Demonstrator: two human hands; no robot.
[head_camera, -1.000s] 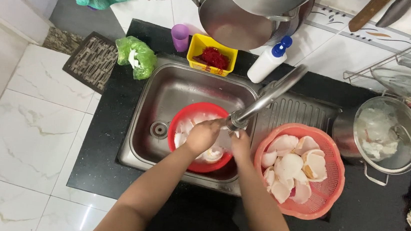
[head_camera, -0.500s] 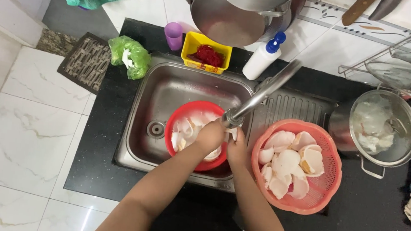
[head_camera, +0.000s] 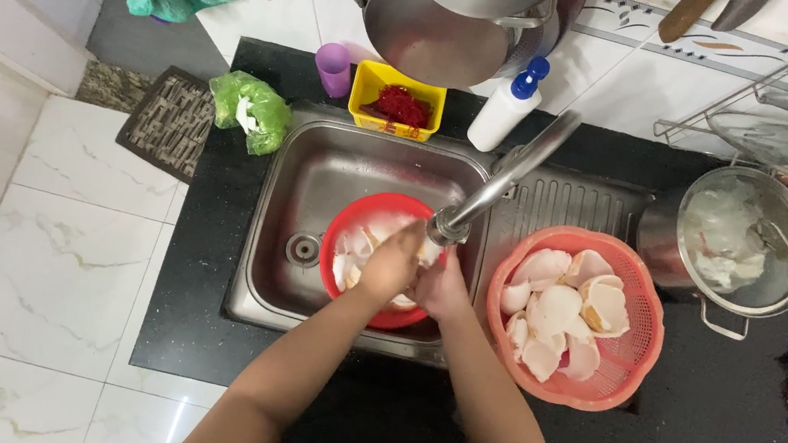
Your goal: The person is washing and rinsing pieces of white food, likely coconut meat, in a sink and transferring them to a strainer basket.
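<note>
Both hands under tap, rinsing a pale slice over red bowl

L hand (head_camera: 392,265) & R hand (head_camera: 443,286) pressed together below tap spout (head_camera: 451,225), fingers curled round a pale slice (head_camera: 427,251); grip mostly hidden, can't tell how tight; vs 1 s ago hands have barely shifted, so rinsing looks mid-way; red bowl (head_camera: 347,230) w/ more slices sits in sink (head_camera: 322,171); orange basket (head_camera: 640,317) of slices just R on drainer; steel pot (head_camera: 784,225) beyond.

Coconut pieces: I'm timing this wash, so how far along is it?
Done: the orange basket holds a pile of pale pieces. In hand: left hand and right hand hold a piece under the tap. Left: more pieces wait in the red bowl.
</note>
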